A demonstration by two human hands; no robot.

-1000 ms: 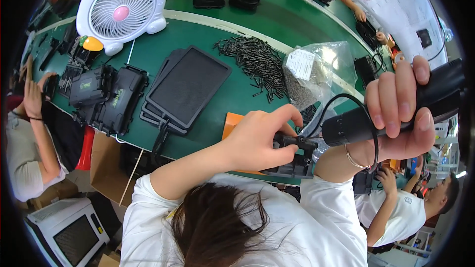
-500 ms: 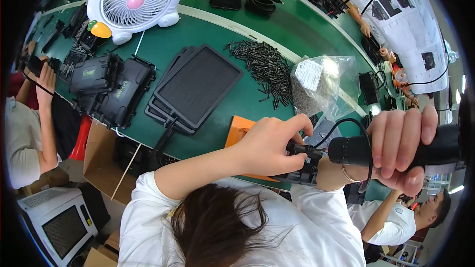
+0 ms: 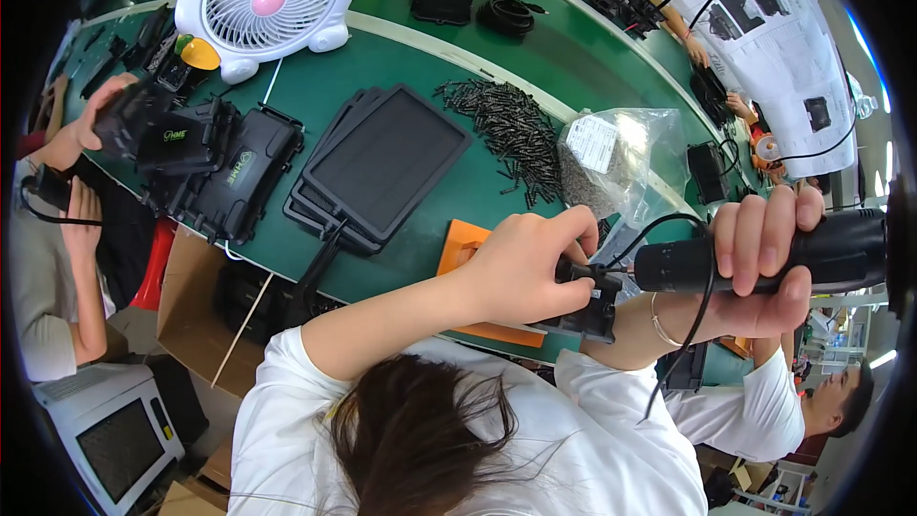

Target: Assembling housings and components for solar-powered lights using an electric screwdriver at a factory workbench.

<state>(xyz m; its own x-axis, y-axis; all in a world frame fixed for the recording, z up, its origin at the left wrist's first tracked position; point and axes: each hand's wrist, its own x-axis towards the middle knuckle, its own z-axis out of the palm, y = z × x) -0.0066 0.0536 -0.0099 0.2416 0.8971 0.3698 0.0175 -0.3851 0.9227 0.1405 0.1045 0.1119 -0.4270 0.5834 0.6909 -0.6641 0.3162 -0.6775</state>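
Right hand [image 3: 764, 253] gripped black driver [image 3: 845, 248], tip just beside black part [image 3: 594, 313]. Left hand [image 3: 521, 268] held part by orange block [image 3: 460, 241], near edge of counter [image 3: 401, 279]. Bag [image 3: 626, 177] farther right bore white printed label [image 3: 592, 141].

At three o'clock, the right hand [image 3: 764, 253] grips a black cylindrical tool [image 3: 841, 250], its nose facing the black part [image 3: 594, 311] that the left hand [image 3: 530, 272] pinches near the centre. On the green table [image 3: 406, 62], rimmed black panels [image 3: 387, 167] lie stacked at ten, black pieces [image 3: 506, 134] heap at one, a clear bag [image 3: 621, 158] sits at two, a white fan [image 3: 269, 5] at eleven.
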